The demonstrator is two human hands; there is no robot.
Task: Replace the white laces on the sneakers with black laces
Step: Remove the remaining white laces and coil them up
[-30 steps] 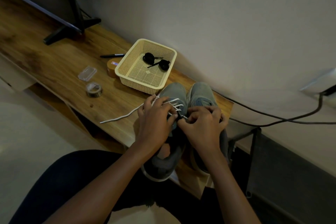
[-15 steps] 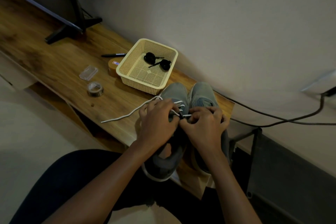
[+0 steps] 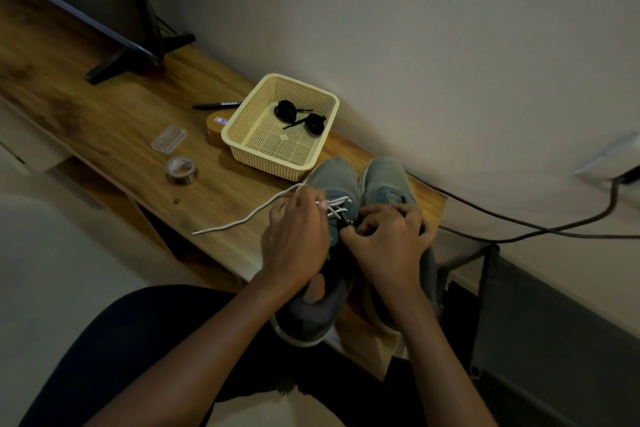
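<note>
Sneakers (image 3: 384, 177) stand on the bench (image 3: 138, 135). I see the left hand (image 3: 298, 236) gripping the white lace (image 3: 249, 217), the right hand (image 3: 388, 243) pinching it at the eyelets; black laces (image 3: 285, 112) lie in the basket (image 3: 273, 163).

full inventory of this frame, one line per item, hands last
sneakers: 2, grey-blue, side by side at the table's right end
white lace: 1, white, partly threaded in the view-left sneaker, loose end trailing left
black laces: 2 coils, black, inside the basket
basket: 1, cream, behind the sneakers
marker: 1, black, left of the basket
brown tape roll: 1, brown, against the basket's left side
grey tape roll: 1, grey, further left
clear plastic case: 1, clear, beside it
table: 1, wood
stand foot: 1, black, far left
cables: 2 visible, black, right, by the wall
left hand: grips the white lace
right hand: pinches the lacing
</note>
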